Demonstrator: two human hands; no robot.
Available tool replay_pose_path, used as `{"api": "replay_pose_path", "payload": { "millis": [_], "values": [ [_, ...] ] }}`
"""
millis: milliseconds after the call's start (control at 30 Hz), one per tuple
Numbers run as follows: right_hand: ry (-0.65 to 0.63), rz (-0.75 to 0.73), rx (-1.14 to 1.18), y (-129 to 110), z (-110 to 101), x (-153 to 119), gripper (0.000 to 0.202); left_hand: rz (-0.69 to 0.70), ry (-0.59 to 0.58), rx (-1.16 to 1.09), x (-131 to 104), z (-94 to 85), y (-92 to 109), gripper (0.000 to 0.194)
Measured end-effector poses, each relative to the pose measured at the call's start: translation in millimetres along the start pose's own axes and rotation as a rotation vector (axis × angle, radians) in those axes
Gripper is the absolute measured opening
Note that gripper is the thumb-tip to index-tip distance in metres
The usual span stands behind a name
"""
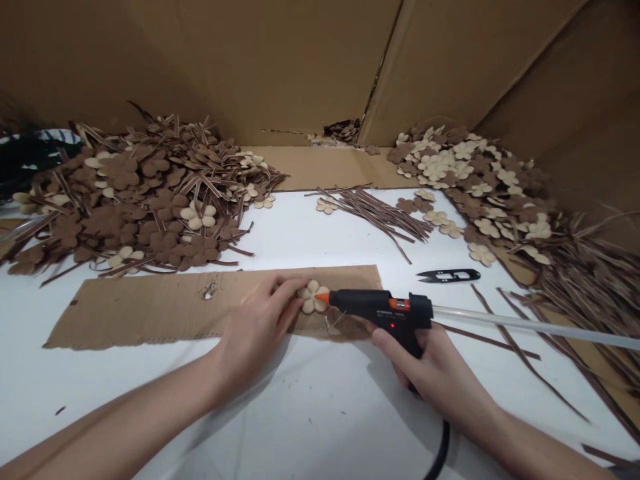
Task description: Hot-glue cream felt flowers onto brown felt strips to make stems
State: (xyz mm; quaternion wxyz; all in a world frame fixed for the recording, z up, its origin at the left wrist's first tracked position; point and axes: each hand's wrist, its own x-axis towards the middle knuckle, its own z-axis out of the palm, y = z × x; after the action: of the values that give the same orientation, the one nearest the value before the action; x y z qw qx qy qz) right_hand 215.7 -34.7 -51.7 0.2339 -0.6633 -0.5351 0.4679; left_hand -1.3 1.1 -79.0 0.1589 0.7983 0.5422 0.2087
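A black glue gun (367,305) with an orange nozzle is gripped in my right hand (435,363). Its red light glows, and a long clear glue stick (540,328) sticks out of its back. The nozzle tip is at the middle of a beige felt flower (311,301); whether it touches cannot be made out. My left hand (265,313) has its fingers closed at the flower's left edge, steadying it over a cardboard strip (145,307). Thin glue strings hang near the nozzle.
Brown and beige flowers with ribbon strips are heaped at the left (165,227). More flowers (460,163) lie at the back right. Cut ribbons (375,217) sit mid-table. Black thread snips (449,275) lie beyond the glue gun. Cardboard walls (200,67) enclose the back.
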Motion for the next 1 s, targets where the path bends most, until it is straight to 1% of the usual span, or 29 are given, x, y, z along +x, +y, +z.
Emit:
{"api": "replay_pose_path", "payload": {
  "millis": [133,200,433,767,1000],
  "values": [
    [0.024,0.047,-0.029,-4.1,2.3,-2.9,0.026,0.033,0.006,-0.014,0.3,0.2,-1.3,0.023],
    [0.035,0.039,-0.038,-5.8,2.8,-4.1,0.026,0.033,0.008,-0.016,0.6,0.8,-1.4,0.023],
    [-0.026,-0.005,-0.012,-3.6,0.5,-3.0,0.025,0.068,0.035,-0.016,2.3,2.3,-0.6,0.022],
    [-0.024,-0.010,-0.002,-1.6,1.5,-4.4,0.026,0.080,0.032,-0.027,1.7,3.2,-3.1,0.022],
    [-0.003,-0.001,-0.042,0.4,1.6,-4.1,0.028,0.082,0.030,-0.034,1.5,2.1,-1.8,0.021]
  ]
}}
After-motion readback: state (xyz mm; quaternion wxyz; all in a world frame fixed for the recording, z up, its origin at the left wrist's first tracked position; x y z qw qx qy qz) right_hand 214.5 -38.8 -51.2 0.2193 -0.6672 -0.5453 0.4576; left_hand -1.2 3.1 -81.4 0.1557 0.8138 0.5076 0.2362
